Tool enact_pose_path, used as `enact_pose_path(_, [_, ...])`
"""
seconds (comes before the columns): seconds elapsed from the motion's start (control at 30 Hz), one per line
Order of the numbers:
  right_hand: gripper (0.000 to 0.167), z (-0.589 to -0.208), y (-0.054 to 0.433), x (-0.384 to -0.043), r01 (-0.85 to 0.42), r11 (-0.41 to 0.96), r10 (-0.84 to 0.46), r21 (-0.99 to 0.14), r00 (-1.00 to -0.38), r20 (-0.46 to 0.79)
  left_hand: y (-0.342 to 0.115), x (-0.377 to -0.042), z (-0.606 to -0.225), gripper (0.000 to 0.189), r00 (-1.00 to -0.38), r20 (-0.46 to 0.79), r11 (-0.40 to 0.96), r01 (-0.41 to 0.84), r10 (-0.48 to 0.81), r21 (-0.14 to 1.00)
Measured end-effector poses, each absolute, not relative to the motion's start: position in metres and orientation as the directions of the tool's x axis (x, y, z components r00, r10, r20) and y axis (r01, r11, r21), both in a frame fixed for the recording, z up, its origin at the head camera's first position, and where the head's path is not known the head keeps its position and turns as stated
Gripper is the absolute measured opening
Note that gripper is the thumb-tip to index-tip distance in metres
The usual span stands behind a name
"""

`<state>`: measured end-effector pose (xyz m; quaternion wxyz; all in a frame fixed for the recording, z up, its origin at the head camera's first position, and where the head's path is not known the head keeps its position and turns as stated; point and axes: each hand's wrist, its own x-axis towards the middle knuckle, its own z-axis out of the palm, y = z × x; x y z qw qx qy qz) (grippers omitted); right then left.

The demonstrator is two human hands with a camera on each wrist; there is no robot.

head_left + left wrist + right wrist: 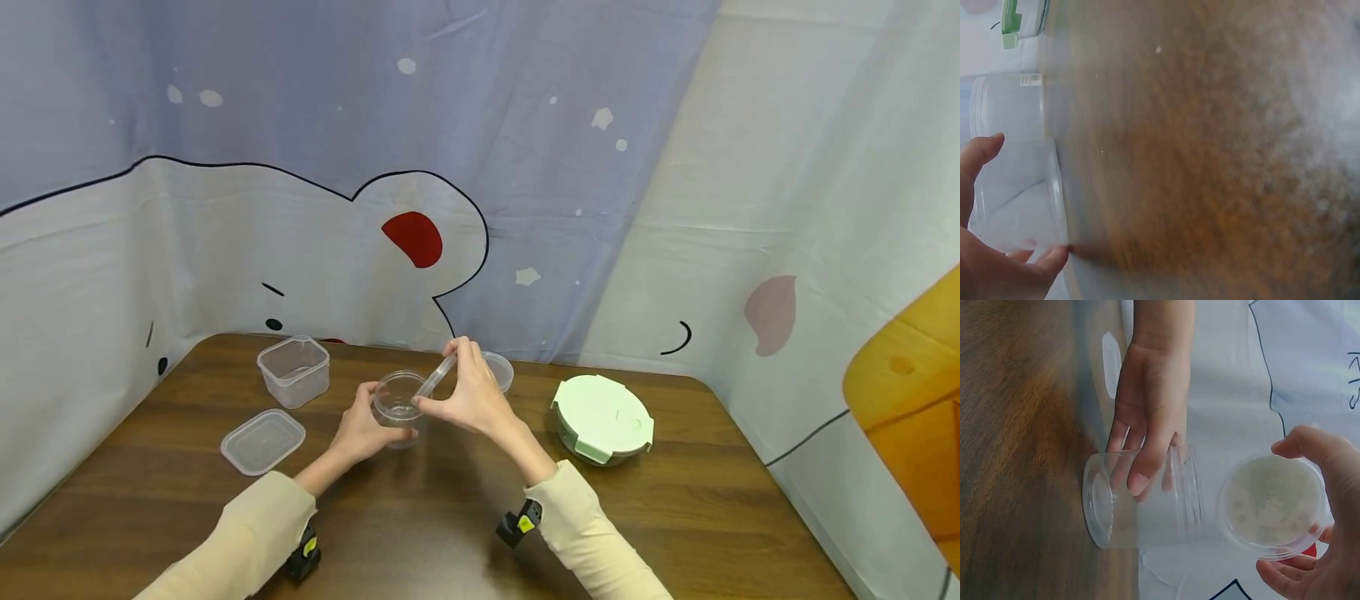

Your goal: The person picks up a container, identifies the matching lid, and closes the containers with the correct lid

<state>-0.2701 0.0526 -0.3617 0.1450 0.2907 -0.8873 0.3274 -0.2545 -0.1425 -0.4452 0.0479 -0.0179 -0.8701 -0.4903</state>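
A clear round plastic jar [396,402] stands on the table, its mouth uncovered. My left hand [363,435] grips it from the left side; in the right wrist view the thumb lies along the near wall of the jar [1160,519], with the other fingers behind it. Beside the jar's rim, my right hand [476,395] pinches a clear round lid [437,377] by its edge. That lid is tilted steeply, and in the right wrist view the lid [1272,500] appears face-on, between thumb and fingers.
Another clear round container [501,368] stands behind my right hand, partly hidden. At the left are an uncovered rectangular plastic container [296,383] and its flat lid [264,442]. A round glass bowl with a pale green clip lid [604,417] sits at the right. A printed curtain hangs behind the table.
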Motion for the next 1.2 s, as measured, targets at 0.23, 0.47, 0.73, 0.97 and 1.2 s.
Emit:
enact_pose_path(0.23, [0.059, -0.371, 0.048, -0.277, -0.635, 0.56, -0.414, -0.532, -0.771, 0.485, -0.143, -0.254, -0.445, 0.091, -0.995, 0.097, 0.528, 0.073, -0.017, 0.846])
enact_pose_path(0.47, [0.059, -0.383, 0.038, -0.283, -0.612, 0.513, -0.4, -0.602, -0.791, 0.463, -0.145, -0.254, -0.445, 0.084, -0.995, 0.096, 0.533, 0.081, 0.0, 0.842])
enact_pose_path(0.73, [0.056, -0.394, 0.029, -0.287, -0.584, 0.472, -0.42, -0.661, -0.808, 0.413, -0.147, -0.256, -0.446, 0.086, -0.997, 0.076, 0.538, 0.073, 0.015, 0.84])
enact_pose_path(0.97, [0.059, -0.399, 0.026, -0.287, -0.566, 0.444, -0.444, -0.695, -0.812, 0.378, -0.148, -0.259, -0.446, 0.086, -0.997, 0.068, 0.544, 0.071, 0.025, 0.836])
enact_pose_path(1.2, [0.072, -0.402, 0.025, -0.289, -0.576, 0.434, -0.467, -0.692, -0.801, 0.375, -0.149, -0.258, -0.445, 0.086, -0.999, 0.047, 0.538, 0.054, 0.025, 0.842])
